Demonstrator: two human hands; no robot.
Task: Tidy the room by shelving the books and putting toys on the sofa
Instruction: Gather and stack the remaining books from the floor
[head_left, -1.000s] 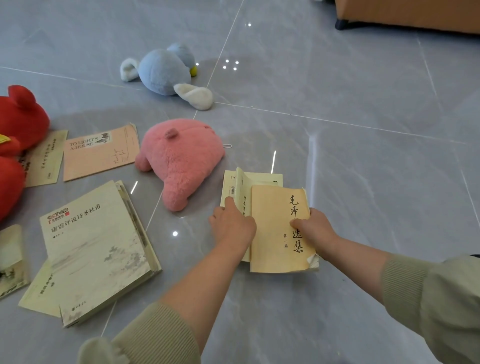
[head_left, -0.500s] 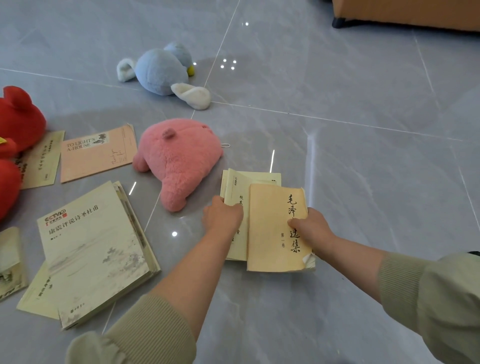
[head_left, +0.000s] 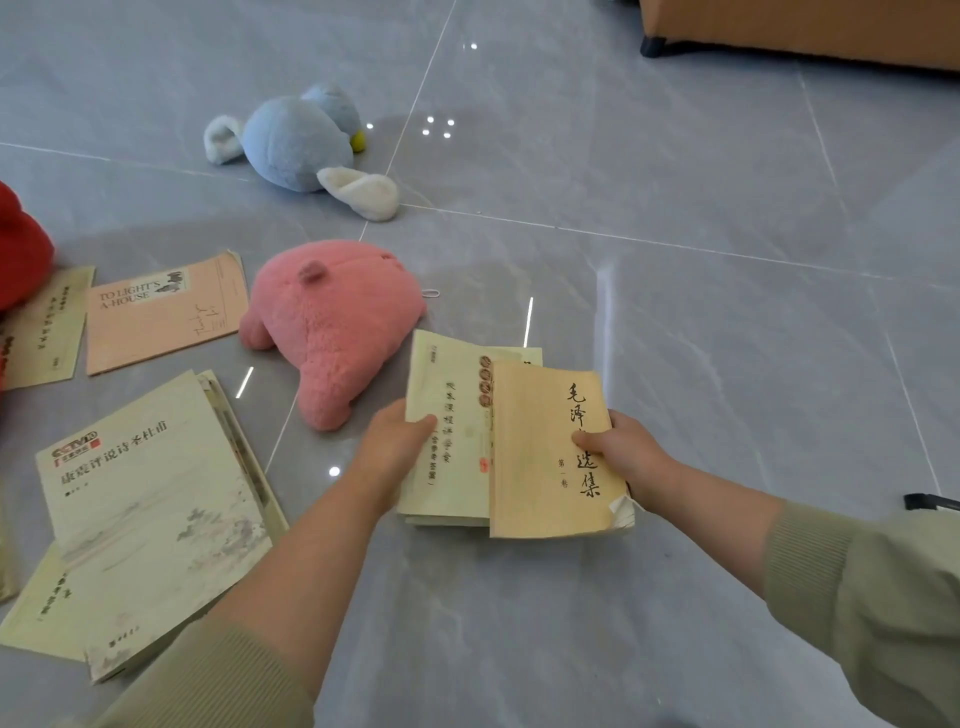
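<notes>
Two books are held together down by the grey floor (head_left: 675, 312). The yellow book (head_left: 540, 415) is laid on top of the pale green book (head_left: 447, 395) and covers its right part. The left edge of the pale green book is gripped by the left hand (head_left: 395, 441), with the thumb on the cover and the fingers hidden under it. The right edge of the yellow book is gripped by the right hand (head_left: 623, 452) in the same way. Whether the books touch the floor cannot be told.

From the two books, a pink soft toy (head_left: 337, 322) is seen just beside them at 10 o'clock, and a blue soft toy (head_left: 296, 143) farther off at 11 o'clock. A big pale book (head_left: 150, 514) is laid at 9 o'clock. A peach book (head_left: 161, 312) is laid at 9 o'clock from the pink soft toy. The sofa (head_left: 805, 31) is seen at 1 o'clock, well apart.
</notes>
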